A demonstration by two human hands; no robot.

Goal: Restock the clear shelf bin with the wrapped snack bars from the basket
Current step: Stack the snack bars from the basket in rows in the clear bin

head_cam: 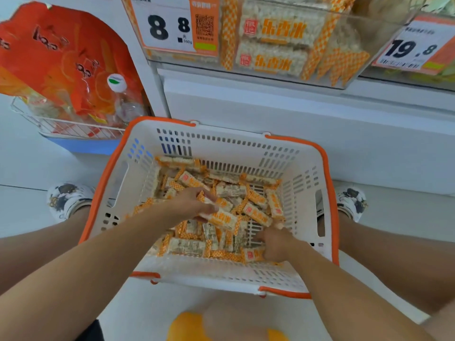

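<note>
Down on the pale floor sits a white basket (138,178) with orange rims, its bottom strewn with wrapped snack bars (256,212) in orange-checked wrappers. Both bare arms reach into it from six o'clock. The left hand (194,205) is near the basket's middle, fingers and thumb curled round a couple of bars lifted off the heap. The right hand (275,244), toward four o'clock, is knuckles-up among the bars by the near wall; it seems to be pinching one, though its fingertips are hidden. Up at twelve o'clock the clear shelf bin (369,45) already holds stacked bars behind an orange price card (172,25). At ten o'clock, orange snack bags (61,57) fill a wire rack (73,129). Patterned shoes (66,200) flank the basket at nine and three o'clock.
</note>
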